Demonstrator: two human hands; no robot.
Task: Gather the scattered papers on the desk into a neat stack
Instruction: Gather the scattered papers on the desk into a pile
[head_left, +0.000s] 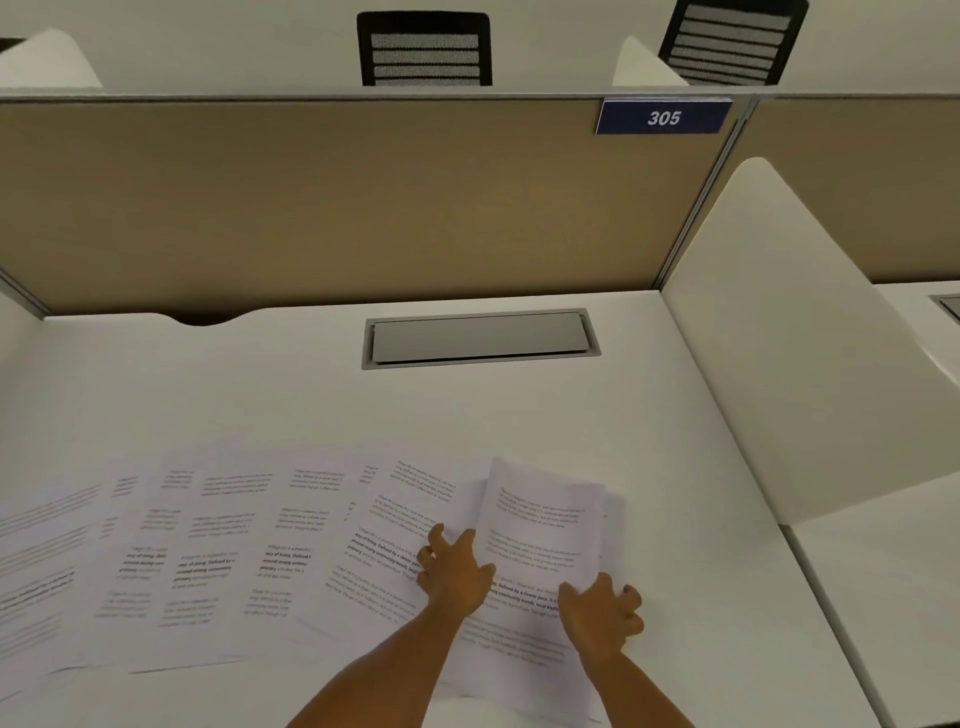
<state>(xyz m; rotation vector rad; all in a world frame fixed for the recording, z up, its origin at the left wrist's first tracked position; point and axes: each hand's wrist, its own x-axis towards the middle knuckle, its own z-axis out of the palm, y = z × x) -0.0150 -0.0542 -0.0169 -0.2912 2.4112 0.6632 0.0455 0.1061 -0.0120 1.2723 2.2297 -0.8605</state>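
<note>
Head-worn view, forward and down over the desk (519, 415).

white desk (519, 405), printed white paper sheets (208, 545) fanned overlapping across its left and centre. my left hand (454, 571) and right hand (602, 613) grip the edges of a small gathered paper bundle (540, 525), its far end lifted.

Two bare forearms, no sleeves, left grip (453, 571) and right grip (602, 613) ungloved.
</note>
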